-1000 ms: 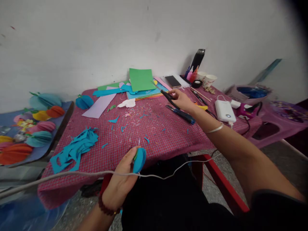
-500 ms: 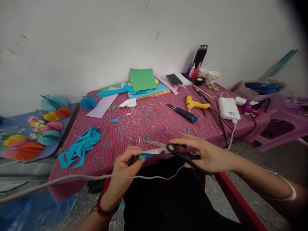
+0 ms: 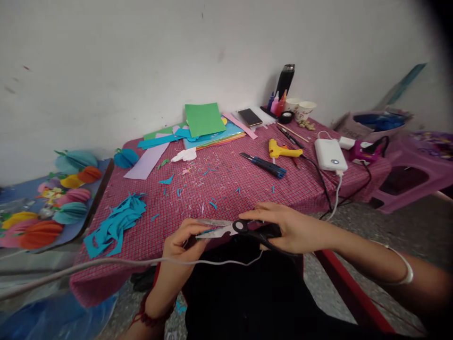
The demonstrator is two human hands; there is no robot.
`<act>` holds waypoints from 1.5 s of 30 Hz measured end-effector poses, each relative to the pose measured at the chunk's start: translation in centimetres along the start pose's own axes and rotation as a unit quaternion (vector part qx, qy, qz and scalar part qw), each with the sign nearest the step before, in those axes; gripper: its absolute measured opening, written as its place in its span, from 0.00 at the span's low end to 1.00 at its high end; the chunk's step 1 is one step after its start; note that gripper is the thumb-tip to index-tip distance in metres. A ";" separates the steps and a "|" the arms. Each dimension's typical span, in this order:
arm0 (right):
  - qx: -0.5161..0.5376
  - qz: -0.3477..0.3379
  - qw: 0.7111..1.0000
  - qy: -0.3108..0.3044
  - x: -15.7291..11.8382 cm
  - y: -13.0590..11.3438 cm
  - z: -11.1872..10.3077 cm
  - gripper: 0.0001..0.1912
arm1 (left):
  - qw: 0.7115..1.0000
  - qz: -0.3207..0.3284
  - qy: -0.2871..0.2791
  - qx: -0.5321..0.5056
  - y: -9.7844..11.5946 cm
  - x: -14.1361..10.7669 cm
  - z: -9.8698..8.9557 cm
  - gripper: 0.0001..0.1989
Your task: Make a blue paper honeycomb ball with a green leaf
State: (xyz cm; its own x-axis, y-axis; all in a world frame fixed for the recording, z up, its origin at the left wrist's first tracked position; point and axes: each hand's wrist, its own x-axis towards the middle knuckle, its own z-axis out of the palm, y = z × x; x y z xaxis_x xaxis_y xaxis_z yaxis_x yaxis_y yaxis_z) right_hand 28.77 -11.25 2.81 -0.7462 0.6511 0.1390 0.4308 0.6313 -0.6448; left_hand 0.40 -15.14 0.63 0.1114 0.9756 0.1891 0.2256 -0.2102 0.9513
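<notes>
Black-handled scissors (image 3: 226, 229) are in my right hand (image 3: 283, 227), its fingers wrapped round the handles. The blades point left and stand a little apart. Between the thumb and fingers of my left hand (image 3: 184, 241) is a small piece of blue and green paper (image 3: 205, 233), partly hidden by the blades and fingers. A pile of cut blue paper (image 3: 122, 222) lies on the table's left side. Small blue and pale scraps are scattered on the checked cloth (image 3: 219, 174) beyond my hands.
A blue utility knife (image 3: 264, 165), yellow glue gun (image 3: 283, 149) and white power bank (image 3: 331, 155) lie to the right. Green paper (image 3: 205, 119) tops a stack at the back. Paper pumpkins (image 3: 41, 233) sit at the left. A white cable (image 3: 141, 259) crosses in front.
The scissors have moved left, so their blades now overlap the small paper piece at my left fingertips. The gap between the blades has narrowed. The camera view has shifted slightly.
</notes>
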 end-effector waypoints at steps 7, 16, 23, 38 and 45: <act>-0.002 0.003 1.000 -0.001 0.0 -0.3 0.0 0.35 | 1.000 0.004 0.015 0.022 -0.1 -0.1 -0.1 0.09; 0.039 0.011 0.999 -0.030 0.1 0.0 0.0 0.34 | 0.998 0.039 0.015 0.046 0.3 -0.1 -0.1 0.13; 0.031 0.023 0.999 -0.037 0.0 -0.1 -0.2 0.32 | 0.996 0.062 0.004 0.067 0.1 -0.1 -0.2 0.14; -0.007 0.002 1.000 -0.012 -0.1 -0.3 0.3 0.31 | 0.999 0.030 -0.031 0.014 0.0 -0.1 0.3 0.07; -0.015 0.007 1.000 -0.014 -0.4 0.1 0.5 0.32 | 0.999 0.033 -0.028 0.016 0.0 -0.1 0.3 0.08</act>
State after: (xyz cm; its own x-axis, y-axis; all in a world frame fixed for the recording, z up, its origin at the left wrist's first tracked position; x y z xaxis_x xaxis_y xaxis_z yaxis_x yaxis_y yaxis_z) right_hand 28.88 -11.65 2.28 -0.7540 0.6479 0.1081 0.4563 0.6351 -0.6233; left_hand 0.70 -15.25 0.51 0.1813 0.9548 0.2355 0.2467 -0.2760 0.9290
